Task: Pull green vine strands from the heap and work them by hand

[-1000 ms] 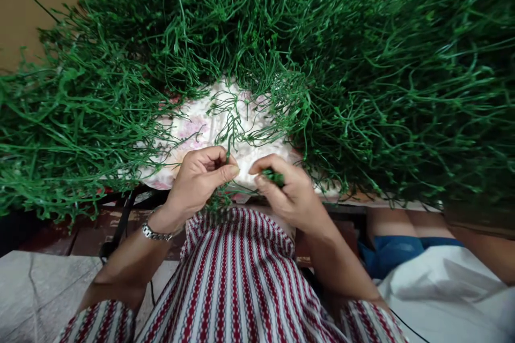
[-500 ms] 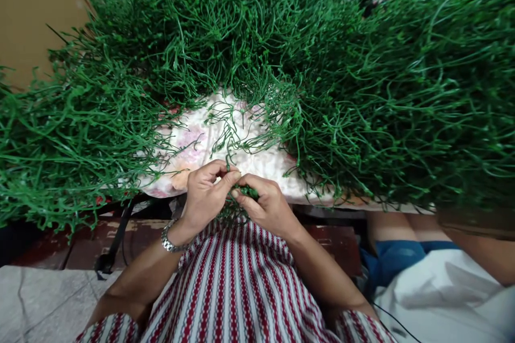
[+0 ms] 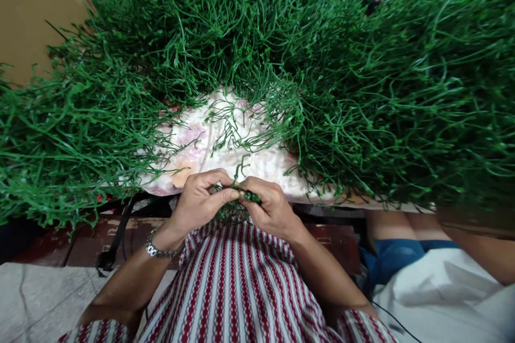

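left hand (image 3: 197,201) + right hand (image 3: 270,208): each grip pinched on green sprig (image 3: 250,195), over the bench (image 3: 362,204) near edge | green stem heaps (image 3: 362,91) crowd left, far, right sides (densely tangled) | bare floral cloth (image 3: 201,142) only mid-bench

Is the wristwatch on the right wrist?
No, the metal wristwatch sits on the wrist of the left hand; the right hand, pinching the green sprig with it, has a bare wrist.

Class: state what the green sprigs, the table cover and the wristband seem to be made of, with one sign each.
Green sprigs: probably moulded plastic, going by the uniform glossy green and thin wiry branches.
Table cover: likely printed fabric or oilcloth, with a pale floral pattern.
Wristband: metal, by its silvery shiny links.
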Demonstrator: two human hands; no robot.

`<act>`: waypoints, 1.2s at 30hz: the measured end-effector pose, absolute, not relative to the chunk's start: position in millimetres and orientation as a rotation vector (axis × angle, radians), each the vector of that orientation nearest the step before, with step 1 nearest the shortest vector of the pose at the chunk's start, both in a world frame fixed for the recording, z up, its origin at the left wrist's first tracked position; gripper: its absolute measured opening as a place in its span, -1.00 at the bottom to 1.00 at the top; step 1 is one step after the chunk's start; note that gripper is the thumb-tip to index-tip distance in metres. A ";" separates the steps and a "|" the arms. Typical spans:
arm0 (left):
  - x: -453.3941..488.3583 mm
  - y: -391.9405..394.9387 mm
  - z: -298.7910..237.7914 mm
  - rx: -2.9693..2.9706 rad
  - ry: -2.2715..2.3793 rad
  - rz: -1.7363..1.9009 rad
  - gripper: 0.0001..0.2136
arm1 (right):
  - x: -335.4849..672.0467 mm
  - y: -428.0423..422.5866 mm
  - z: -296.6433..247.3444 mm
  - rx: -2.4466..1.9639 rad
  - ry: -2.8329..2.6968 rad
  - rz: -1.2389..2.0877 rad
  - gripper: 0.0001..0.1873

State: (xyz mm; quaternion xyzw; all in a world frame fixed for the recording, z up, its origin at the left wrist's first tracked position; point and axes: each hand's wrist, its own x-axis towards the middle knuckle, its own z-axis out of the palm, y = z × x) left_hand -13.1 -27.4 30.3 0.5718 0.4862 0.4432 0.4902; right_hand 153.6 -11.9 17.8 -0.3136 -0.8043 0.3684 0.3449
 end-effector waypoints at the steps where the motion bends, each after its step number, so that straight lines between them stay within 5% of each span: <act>1: -13.3 -28.7 31.3 1.478 1.222 1.061 -0.88 | 153.7 -11.3 16.9 -0.819 -2.131 0.898 -0.83; 10: -26.5 -30.1 36.5 1.937 1.200 0.561 -0.80 | 159.7 -12.5 19.1 -0.775 -2.579 0.540 -0.83; 21: -27.4 -43.6 28.1 1.404 0.824 0.732 -0.71 | 160.6 4.4 21.4 -0.092 -2.250 1.471 -0.80; 36: -23.5 -50.0 18.7 1.194 0.700 0.851 -0.69 | 156.0 0.6 7.8 -0.047 -1.884 1.829 -0.87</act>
